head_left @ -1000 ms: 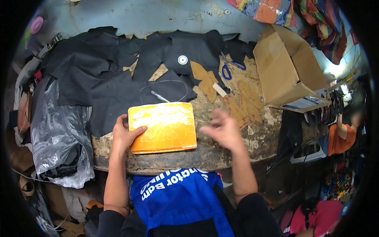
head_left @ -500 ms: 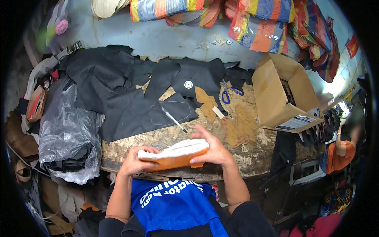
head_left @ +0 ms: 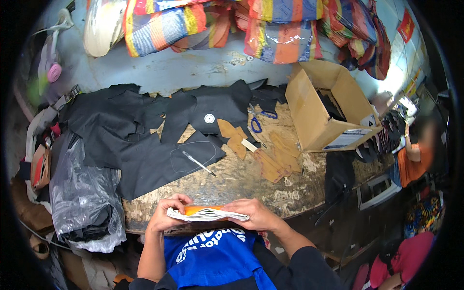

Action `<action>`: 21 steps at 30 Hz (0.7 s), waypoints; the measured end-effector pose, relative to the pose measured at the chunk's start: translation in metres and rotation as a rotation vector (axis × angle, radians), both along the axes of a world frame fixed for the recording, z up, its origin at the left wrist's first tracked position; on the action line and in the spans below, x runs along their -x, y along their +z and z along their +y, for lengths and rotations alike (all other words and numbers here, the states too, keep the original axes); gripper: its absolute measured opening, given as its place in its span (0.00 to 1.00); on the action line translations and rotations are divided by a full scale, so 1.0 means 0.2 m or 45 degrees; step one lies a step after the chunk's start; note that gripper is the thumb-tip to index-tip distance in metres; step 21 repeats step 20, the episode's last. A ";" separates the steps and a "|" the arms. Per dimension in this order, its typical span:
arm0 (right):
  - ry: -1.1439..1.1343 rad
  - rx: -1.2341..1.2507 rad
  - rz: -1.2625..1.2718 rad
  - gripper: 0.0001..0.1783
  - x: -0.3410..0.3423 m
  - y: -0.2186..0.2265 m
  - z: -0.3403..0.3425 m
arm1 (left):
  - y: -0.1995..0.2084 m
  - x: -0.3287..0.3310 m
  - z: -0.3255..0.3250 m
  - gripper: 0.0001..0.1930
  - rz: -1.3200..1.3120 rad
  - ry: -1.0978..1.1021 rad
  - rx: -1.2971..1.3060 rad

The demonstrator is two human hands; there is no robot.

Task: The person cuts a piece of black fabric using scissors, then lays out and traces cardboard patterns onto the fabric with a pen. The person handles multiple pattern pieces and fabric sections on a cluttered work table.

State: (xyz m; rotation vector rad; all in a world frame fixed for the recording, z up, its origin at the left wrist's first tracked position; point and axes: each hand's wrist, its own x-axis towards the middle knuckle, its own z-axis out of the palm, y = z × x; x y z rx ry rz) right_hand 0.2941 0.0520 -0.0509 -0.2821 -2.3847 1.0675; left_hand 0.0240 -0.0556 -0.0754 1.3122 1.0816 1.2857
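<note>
Close above the table's near edge, my two hands hold a thick notebook [head_left: 208, 214] with an orange cover and white pages. The fingers of my left hand [head_left: 164, 216] grip its left end, thumb and fingertips on the orange side. At the other end, my right hand [head_left: 254, 213] is closed on it, fingers along the upper edge. The page edges face me in wavy layers. Beyond the notebook, a white pen [head_left: 198, 162] lies on a black leather-like sheet [head_left: 150, 169], across a pale drawn outline.
Blue-handled scissors [head_left: 256, 124], brown pattern pieces [head_left: 273, 164] and a small white block [head_left: 249, 145] lie on the worn table [head_left: 241, 181]. An open cardboard box [head_left: 302, 104] stands right; a clear plastic bag [head_left: 92, 183] sits left. A person in orange [head_left: 413, 166] is at far right.
The notebook has come down and nearer to me, and has turned so its white page edges now face me. My right hand's raised fingers have closed onto it. The view has shifted.
</note>
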 end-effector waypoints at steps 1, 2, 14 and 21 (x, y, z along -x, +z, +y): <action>-0.063 0.045 0.035 0.19 -0.01 -0.01 -0.02 | -0.01 -0.01 0.00 0.17 -0.022 0.092 0.009; -0.121 0.081 0.081 0.17 -0.01 -0.02 -0.04 | -0.03 -0.01 0.00 0.19 -0.046 0.188 0.016; -1.392 0.721 1.012 0.13 -0.91 -0.14 0.00 | -0.38 0.14 -0.21 0.10 0.706 1.116 -0.116; -1.846 0.584 0.718 0.16 -1.22 -0.15 0.11 | -0.36 0.12 -0.17 0.09 0.816 0.991 -0.133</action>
